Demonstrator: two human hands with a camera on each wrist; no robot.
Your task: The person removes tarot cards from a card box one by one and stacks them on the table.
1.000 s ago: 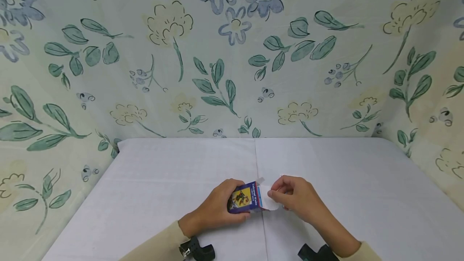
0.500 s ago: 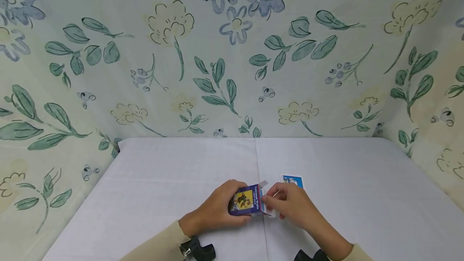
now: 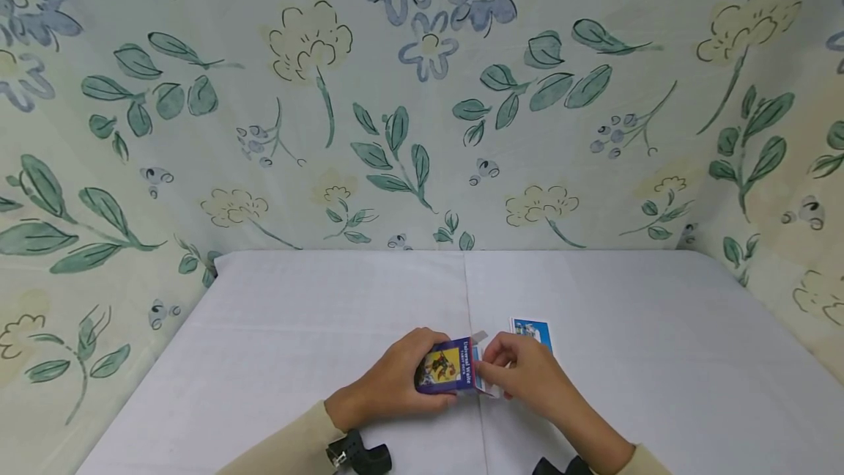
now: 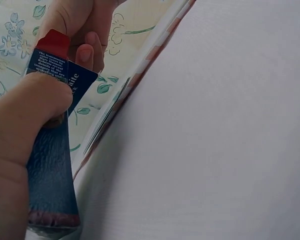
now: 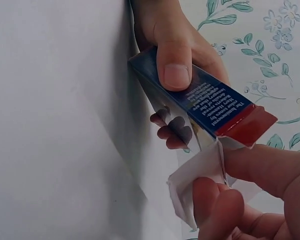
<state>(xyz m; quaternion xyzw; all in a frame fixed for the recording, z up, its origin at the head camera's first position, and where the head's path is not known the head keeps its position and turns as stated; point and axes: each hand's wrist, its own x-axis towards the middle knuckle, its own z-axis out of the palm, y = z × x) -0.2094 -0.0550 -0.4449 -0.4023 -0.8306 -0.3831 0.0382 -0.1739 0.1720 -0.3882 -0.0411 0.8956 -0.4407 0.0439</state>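
My left hand (image 3: 392,376) grips a dark blue tarot card box (image 3: 440,366) with a yellow picture on its front. Its thumb lies along the box's narrow side in the left wrist view. The box's end facing right is open, with a red tab (image 5: 250,125) and a white flap (image 5: 197,172) sticking out. My right hand (image 3: 527,372) is at that open end, pinching the white flap between its fingers. The tip of one finger is hidden behind the box edge. Just behind the right hand, a blue picture card (image 3: 535,330) with a white border lies on the table, partly covered by the hand.
A white cloth (image 3: 297,336) with a crease down its middle covers the table. Floral fabric (image 3: 422,167) hangs behind and at both sides. Black wrist-worn devices (image 3: 359,454) sit at the wrists, over beige sleeves.
My right hand has moved left and slightly down to the box's opening, bringing the flap inward. The blue card behind it has come into view. The left hand and box have barely shifted.
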